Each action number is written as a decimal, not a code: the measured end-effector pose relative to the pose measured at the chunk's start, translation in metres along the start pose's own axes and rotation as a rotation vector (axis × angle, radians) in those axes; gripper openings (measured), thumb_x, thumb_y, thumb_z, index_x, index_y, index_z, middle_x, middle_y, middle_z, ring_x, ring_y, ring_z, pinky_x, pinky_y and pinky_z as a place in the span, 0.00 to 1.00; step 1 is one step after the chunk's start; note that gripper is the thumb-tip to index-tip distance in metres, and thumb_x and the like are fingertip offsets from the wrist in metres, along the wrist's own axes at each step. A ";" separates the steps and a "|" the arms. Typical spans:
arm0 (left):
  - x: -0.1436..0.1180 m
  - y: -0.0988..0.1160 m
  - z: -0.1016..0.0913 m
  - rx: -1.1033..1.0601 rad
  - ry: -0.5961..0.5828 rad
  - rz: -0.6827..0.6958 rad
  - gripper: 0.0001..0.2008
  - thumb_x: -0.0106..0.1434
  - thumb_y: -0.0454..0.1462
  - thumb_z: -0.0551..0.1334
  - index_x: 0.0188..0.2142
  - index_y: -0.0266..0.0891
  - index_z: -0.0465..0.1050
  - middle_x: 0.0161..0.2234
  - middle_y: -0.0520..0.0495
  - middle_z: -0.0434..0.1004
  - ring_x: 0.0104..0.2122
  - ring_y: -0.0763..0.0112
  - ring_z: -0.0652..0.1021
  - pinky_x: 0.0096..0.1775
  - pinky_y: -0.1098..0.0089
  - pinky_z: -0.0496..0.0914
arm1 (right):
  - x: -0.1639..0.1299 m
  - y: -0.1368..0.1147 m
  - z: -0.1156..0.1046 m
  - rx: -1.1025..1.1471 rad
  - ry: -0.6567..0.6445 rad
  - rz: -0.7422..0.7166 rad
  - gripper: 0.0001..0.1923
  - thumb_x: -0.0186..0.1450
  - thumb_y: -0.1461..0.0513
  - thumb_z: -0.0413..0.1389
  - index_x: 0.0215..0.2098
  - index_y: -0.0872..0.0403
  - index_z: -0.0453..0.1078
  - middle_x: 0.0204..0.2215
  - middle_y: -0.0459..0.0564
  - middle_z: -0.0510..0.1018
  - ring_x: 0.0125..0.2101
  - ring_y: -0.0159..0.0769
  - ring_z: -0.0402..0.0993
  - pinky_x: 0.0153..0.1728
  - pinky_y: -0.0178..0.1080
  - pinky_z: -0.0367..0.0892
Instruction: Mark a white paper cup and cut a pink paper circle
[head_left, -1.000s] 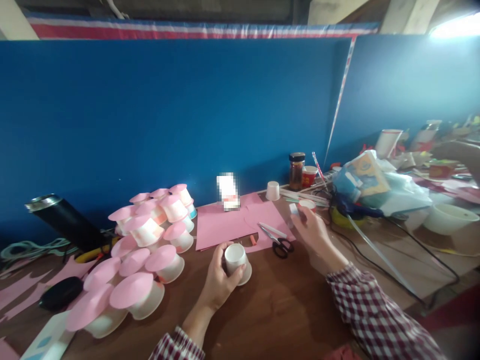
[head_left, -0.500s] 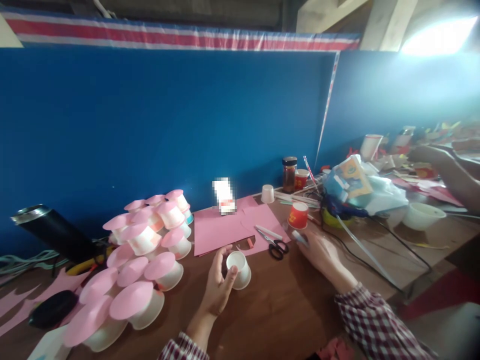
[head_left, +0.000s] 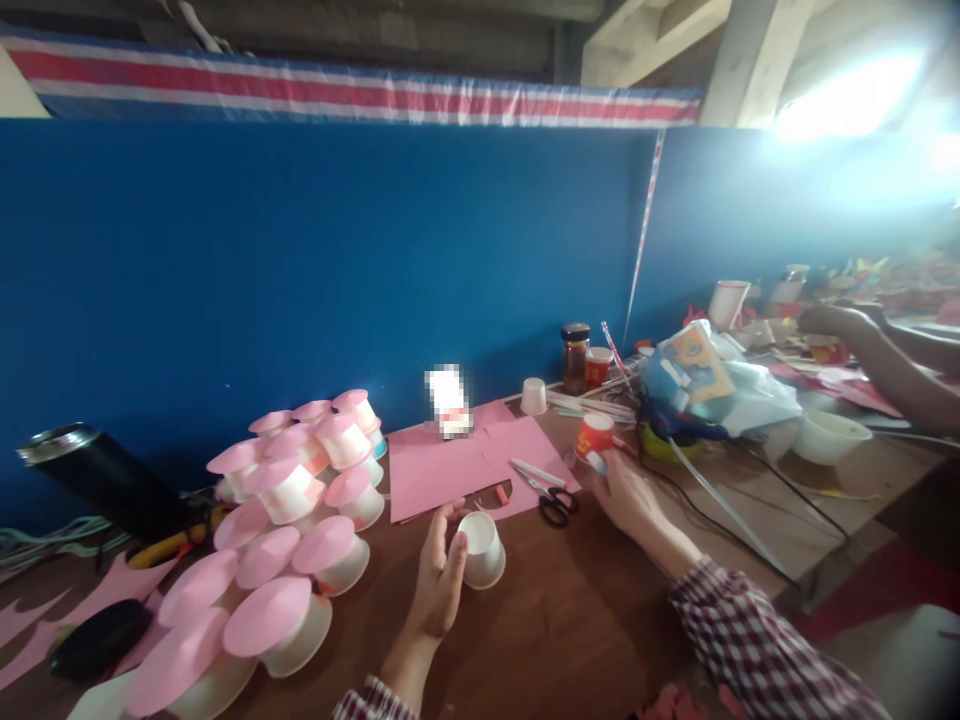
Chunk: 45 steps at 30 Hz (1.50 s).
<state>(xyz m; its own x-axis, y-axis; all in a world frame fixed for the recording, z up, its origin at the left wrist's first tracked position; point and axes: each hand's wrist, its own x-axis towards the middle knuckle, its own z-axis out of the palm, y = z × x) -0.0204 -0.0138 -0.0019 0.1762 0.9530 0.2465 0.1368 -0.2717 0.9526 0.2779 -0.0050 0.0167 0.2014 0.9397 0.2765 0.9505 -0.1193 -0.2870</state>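
Fingers of the left hand [head_left: 441,580] still curl round a small white paper cup [head_left: 480,548], now tipped on its side low over the brown tabletop [head_left: 570,620] just before the pink paper sheet [head_left: 450,462]. Half a second ago the right hand [head_left: 628,492] lay flat beside the scissors [head_left: 553,500]; it has since lifted toward the red cup [head_left: 594,434], pinching a small white-and-blue object [head_left: 598,462] between narrowed fingers.

Pixelated card [head_left: 449,401] against blue wall
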 end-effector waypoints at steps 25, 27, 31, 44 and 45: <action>-0.004 0.053 -0.010 -0.331 0.278 -0.054 0.17 0.62 0.47 0.58 0.45 0.39 0.68 0.43 0.42 0.73 0.36 0.69 0.75 0.35 0.70 0.70 | -0.031 -0.134 -0.055 0.798 -0.055 -0.451 0.10 0.63 0.60 0.55 0.42 0.53 0.69 0.32 0.47 0.78 0.29 0.32 0.73 0.32 0.32 0.68; -0.013 0.063 -0.004 -0.447 0.165 -0.088 0.19 0.60 0.46 0.60 0.48 0.40 0.67 0.45 0.42 0.73 0.36 0.68 0.76 0.36 0.69 0.71 | -0.043 -0.146 -0.053 0.868 -0.138 -0.505 0.09 0.62 0.63 0.55 0.42 0.53 0.69 0.33 0.47 0.78 0.31 0.33 0.74 0.33 0.32 0.68; -0.027 0.070 0.006 -0.533 0.179 -0.171 0.15 0.57 0.42 0.65 0.42 0.38 0.69 0.36 0.46 0.76 0.34 0.70 0.76 0.36 0.70 0.70 | -0.056 -0.153 -0.040 0.938 -0.250 -0.537 0.09 0.63 0.64 0.53 0.43 0.52 0.67 0.33 0.47 0.77 0.31 0.33 0.74 0.32 0.32 0.67; -0.061 0.089 0.002 -0.372 0.330 -0.160 0.15 0.48 0.42 0.70 0.32 0.36 0.72 0.24 0.51 0.71 0.24 0.77 0.71 0.27 0.76 0.67 | -0.087 -0.127 -0.057 0.849 -0.275 -0.480 0.07 0.66 0.61 0.49 0.42 0.53 0.61 0.29 0.46 0.72 0.25 0.30 0.65 0.26 0.31 0.62; -0.062 0.091 0.004 -0.334 0.337 -0.150 0.15 0.48 0.42 0.70 0.31 0.36 0.72 0.24 0.51 0.71 0.24 0.76 0.71 0.26 0.76 0.67 | -0.089 -0.126 -0.055 0.844 -0.266 -0.475 0.07 0.65 0.61 0.50 0.42 0.53 0.61 0.30 0.47 0.72 0.27 0.31 0.66 0.27 0.31 0.63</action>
<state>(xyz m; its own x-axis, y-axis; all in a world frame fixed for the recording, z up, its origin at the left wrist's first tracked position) -0.0150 -0.0981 0.0689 -0.1541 0.9836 0.0936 -0.1934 -0.1229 0.9734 0.1532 -0.0913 0.0790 -0.3125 0.8843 0.3469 0.4187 0.4560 -0.7853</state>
